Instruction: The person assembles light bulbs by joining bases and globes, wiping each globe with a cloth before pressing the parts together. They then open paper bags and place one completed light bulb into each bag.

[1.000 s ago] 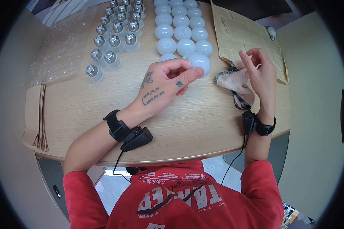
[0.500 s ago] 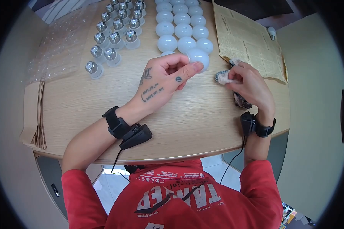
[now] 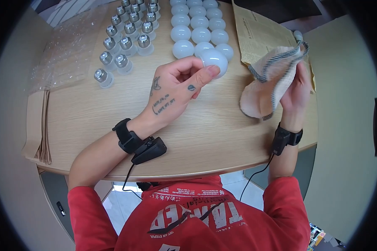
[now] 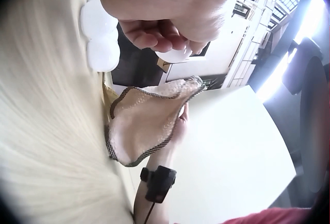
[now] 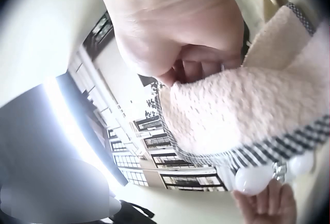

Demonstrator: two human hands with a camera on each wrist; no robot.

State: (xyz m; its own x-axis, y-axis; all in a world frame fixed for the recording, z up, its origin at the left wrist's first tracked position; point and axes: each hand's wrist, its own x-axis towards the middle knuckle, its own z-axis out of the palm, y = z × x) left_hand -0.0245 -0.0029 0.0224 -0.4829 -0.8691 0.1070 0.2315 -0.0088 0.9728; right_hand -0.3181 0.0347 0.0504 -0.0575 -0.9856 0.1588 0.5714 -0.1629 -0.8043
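A round white bulb cover (image 3: 214, 62) is pinched between the thumb and fingers of the left hand (image 3: 176, 85), just in front of rows of similar white globes (image 3: 200, 35). The right hand (image 3: 296, 92) grips a pale pink cloth (image 3: 269, 85) with a checked edge, raised off the table on the right. In the right wrist view the cloth (image 5: 242, 113) hangs from the curled fingers, and the left hand (image 5: 268, 206) with the bulb cover (image 5: 253, 179) shows below it. Between cloth and bulb cover there is a gap.
Several bulb bases (image 3: 126, 43) with metal screw caps stand at the back left, beside bubble wrap (image 3: 67, 54). Folded brown paper (image 3: 37, 125) lies at the left edge of the table (image 3: 188, 138). Printed brown paper (image 3: 257, 35) lies at the back right, near a small bulb (image 3: 298, 35).
The right hand has taken hold of the cloth, lifted it from the table and moved right. The left hand has shifted slightly left and still holds the bulb cover.
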